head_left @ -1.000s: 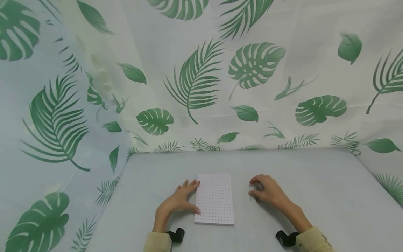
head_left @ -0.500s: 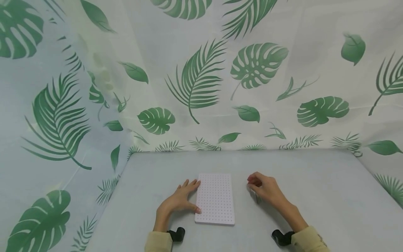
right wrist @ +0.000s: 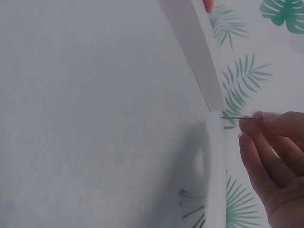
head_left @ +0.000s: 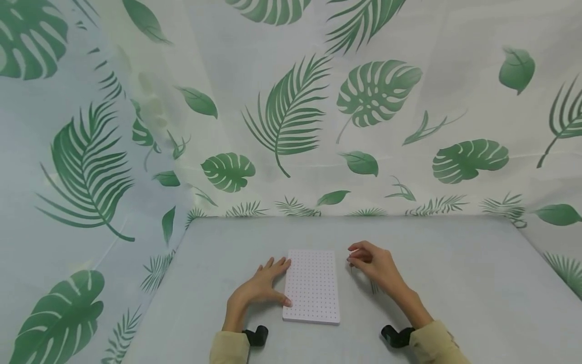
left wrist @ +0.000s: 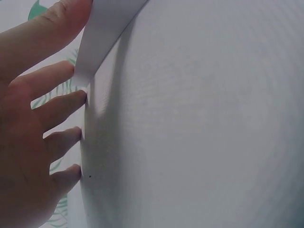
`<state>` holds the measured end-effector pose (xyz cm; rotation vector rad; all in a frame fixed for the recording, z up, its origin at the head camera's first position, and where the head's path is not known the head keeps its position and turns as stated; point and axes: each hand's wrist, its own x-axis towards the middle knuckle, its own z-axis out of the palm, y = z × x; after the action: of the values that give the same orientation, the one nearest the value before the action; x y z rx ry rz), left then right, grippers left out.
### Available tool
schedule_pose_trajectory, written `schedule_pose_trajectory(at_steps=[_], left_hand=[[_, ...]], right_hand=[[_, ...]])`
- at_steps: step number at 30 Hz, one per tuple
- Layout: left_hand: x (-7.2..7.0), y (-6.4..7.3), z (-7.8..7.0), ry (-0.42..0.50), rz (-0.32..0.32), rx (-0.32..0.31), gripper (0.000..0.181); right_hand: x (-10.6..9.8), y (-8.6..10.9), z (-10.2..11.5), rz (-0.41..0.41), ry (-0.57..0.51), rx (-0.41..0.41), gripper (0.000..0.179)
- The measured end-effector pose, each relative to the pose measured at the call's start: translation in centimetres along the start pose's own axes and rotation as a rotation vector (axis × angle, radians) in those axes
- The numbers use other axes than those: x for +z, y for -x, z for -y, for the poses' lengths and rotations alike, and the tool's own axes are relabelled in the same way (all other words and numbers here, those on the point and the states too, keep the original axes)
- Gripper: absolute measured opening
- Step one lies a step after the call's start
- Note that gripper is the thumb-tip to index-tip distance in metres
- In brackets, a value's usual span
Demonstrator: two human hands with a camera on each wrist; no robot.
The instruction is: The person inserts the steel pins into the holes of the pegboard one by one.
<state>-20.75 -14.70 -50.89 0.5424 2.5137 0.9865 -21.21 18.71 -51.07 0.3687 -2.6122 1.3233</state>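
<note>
A white board with rows of small holes (head_left: 313,285) lies flat on the table; in the right wrist view its edge (right wrist: 199,57) shows as a thick slab. My left hand (head_left: 260,287) rests at the board's left side, fingers spread, with the thumb and a fingertip touching it. In the left wrist view that hand (left wrist: 28,123) shows the same spread. To the right of the board, raised over the table, my right hand (head_left: 381,268) pinches a thin metal pin (right wrist: 240,118) between thumb and fingertip. The pin's tip points down and is apart from the board.
Several thin metal pins (head_left: 374,286) stand or lie on the table beneath the right hand; I cannot tell which. The pale table (head_left: 477,283) extends to both sides. A leaf-printed curtain (head_left: 309,192) hangs behind and at the left.
My right hand has lifted away from the pins and moved left toward the board, with a single pin between its fingertips. The left hand stays at the board.
</note>
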Motion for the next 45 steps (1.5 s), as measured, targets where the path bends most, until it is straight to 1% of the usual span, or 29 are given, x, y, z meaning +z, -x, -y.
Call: schedule_pose_trajectory(at_steps=[5,9,16,23,30,37,45], left_hand=[[0.0,0.1,-0.1,0.015,-0.002,0.008,0.107],[0.1,0.2,-0.2,0.021,0.002,0.023,0.106],[0.3,0.0,-0.1,0.014,-0.003,0.015,0.106],[0.3,-0.2,0.3,0.004,-0.003,0.003,0.106],[0.1,-0.3,0.3,-0.004,-0.002,-0.007,0.106],[-0.3,-0.1,0.0,-0.011,0.001,0.005,0.106],[-0.1,0.0,0.0,-0.009,0.002,0.007,0.106]], right_hand=[[0.5,-0.7,0.5,0.037,-0.065,0.047,0.022],[0.8,-1.1,1.0,0.054,-0.074,0.082,0.02],[1.6,-1.9,1.7,0.073,-0.104,0.11,0.015],[2.7,-2.6,2.2,0.086,-0.122,0.109,0.013],[3.6,-3.4,2.5,0.106,-0.149,0.136,0.011],[4.2,-3.9,2.9,0.117,-0.17,0.111,0.011],[4.7,-4.0,3.0,0.149,-0.179,0.129,0.01]])
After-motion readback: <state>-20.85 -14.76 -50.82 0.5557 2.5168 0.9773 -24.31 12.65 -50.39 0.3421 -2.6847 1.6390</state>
